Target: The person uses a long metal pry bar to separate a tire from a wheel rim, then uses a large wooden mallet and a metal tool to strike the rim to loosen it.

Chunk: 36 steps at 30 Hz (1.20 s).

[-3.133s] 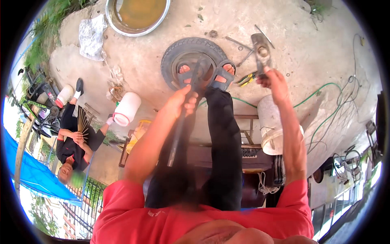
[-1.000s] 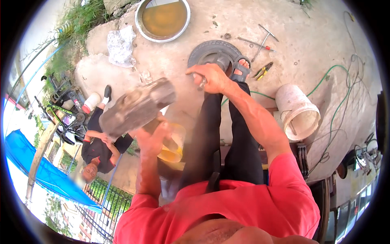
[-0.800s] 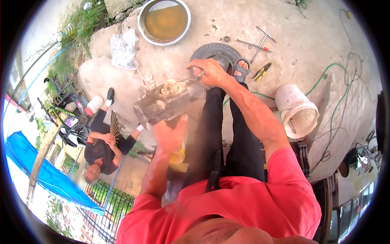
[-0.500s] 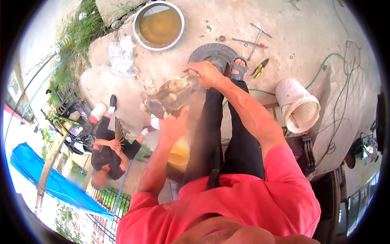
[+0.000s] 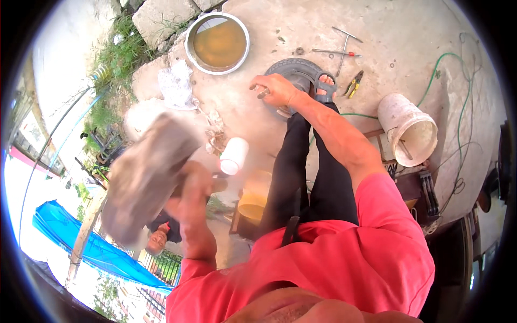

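Observation:
My left hand point(image 5: 191, 185), blurred, grips a big hammer with a heavy grey-brown head point(image 5: 145, 172), raised out to the left and smeared by motion. My right hand point(image 5: 272, 89) is closed around a small metal rod point(image 5: 263, 93), held above a black tyre point(image 5: 283, 67) on the ground. My sandalled foot point(image 5: 325, 85) is at the tyre, partly over it. Just beyond, yellow-handled pliers point(image 5: 354, 85) and T-handled wrenches point(image 5: 346, 40) lie on the concrete.
A metal basin point(image 5: 189, 54) of brownish water, a clear bag point(image 5: 175, 86), a white container point(image 5: 233, 156), a yellow bucket point(image 5: 253, 199) and a tipped white bucket point(image 5: 398, 113) surround me. A hose point(image 5: 441, 59) runs rightward. A co-worker point(image 5: 156, 239) is behind the hammer, near a blue tarp point(image 5: 91, 242).
The hammer has swung away from my right hand toward the left, along with my left hand. My right hand has stayed over the tyre. The view has shifted, and the co-worker is now mostly hidden.

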### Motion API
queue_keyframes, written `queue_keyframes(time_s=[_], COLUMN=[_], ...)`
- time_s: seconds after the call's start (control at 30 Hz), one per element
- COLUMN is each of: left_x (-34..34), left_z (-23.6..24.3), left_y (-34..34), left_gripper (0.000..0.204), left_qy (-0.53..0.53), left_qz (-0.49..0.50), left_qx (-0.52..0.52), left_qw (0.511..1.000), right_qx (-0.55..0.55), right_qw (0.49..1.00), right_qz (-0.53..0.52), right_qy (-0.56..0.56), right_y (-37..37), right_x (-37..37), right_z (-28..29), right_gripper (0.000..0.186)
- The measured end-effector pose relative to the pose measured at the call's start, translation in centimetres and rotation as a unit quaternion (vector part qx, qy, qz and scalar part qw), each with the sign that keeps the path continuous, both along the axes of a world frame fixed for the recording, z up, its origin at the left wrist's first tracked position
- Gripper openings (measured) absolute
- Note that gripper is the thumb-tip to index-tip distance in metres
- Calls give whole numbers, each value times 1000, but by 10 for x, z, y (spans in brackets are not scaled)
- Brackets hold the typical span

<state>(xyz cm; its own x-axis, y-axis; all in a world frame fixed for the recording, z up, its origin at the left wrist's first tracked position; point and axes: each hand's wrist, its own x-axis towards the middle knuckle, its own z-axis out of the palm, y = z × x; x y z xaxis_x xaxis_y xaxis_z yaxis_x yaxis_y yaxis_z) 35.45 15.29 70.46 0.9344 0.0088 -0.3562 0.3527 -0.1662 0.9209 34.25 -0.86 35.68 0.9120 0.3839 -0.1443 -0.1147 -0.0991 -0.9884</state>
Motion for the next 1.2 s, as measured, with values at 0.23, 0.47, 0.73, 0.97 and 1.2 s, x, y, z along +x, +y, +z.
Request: queue_keyframes(time_s=[0.23, 0.47, 0.73, 0.97, 1.2], left_x=[-14, -8, 17, 30, -27], left_z=[-64, -86, 4, 31, -81], left_y=[6, 13, -1, -18, 3], left_gripper=[11, 6, 15, 17, 16], left_qy=[-11, 292, 80, -230, 163], left_qz=[-91, -46, 14, -144, -63], left_qx=[111, 308, -42, -90, 305], left_qw=[990, 904, 996, 958, 936], right_qx=[-5, -2, -9, -5, 29], right_qw=[1000, 998, 1000, 1000, 999], right_qz=[-4, -32, 15, 6, 2], right_qy=[-6, 51, -7, 13, -46], right_y=[6, 4, -7, -6, 3], right_x=[0, -16, 7, -10, -21], right_z=[9, 14, -1, -6, -7], right_gripper=[30, 31, 28, 28, 36])
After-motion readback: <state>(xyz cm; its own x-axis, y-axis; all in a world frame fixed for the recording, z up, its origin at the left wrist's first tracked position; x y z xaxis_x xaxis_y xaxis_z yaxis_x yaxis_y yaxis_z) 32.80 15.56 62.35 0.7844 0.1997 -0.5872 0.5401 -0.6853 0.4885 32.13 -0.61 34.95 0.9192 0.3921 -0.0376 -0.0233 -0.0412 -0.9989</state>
